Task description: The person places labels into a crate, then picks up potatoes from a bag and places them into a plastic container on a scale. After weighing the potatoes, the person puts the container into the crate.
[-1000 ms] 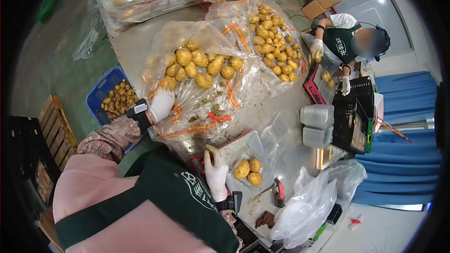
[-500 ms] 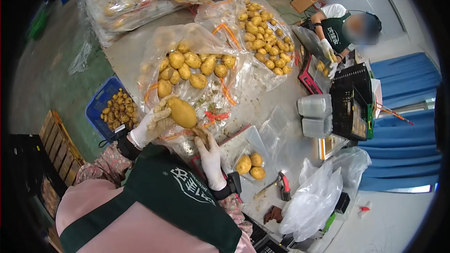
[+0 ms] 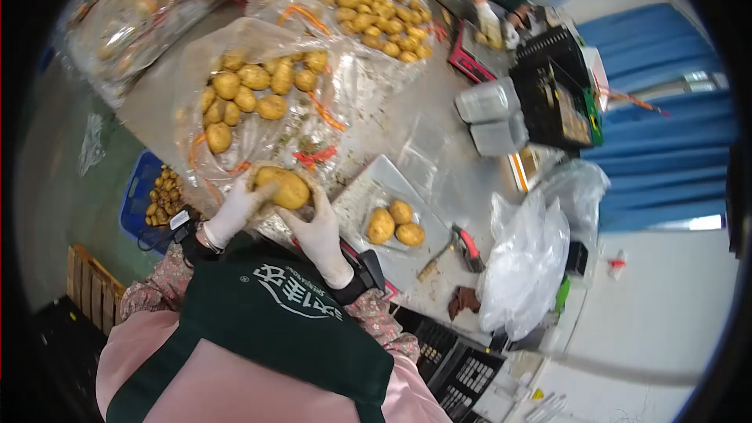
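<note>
While the white-gloved left hand (image 3: 235, 207) grasps one end of a large, oval, yellow-brown potato (image 3: 283, 189) in the head view, the white-gloved right hand (image 3: 319, 239) cups the other end, so both hold it just left of the red-based scale with a flat pale plate (image 3: 381, 171). Three smaller round potatoes (image 3: 381, 225) sit in a clear plastic tray (image 3: 376, 197) on that scale. Left of the scale, beyond the hands, lies a translucent plastic sack (image 3: 274, 137) of potatoes; right of it, a red-and-black-handled tool (image 3: 470, 249) rests on the grey table (image 3: 468, 204). The smooth, rounded potato could slip, I judge, if either glove's hold slackened; dropped toward the scale, it could jolt the three from their tray
</note>
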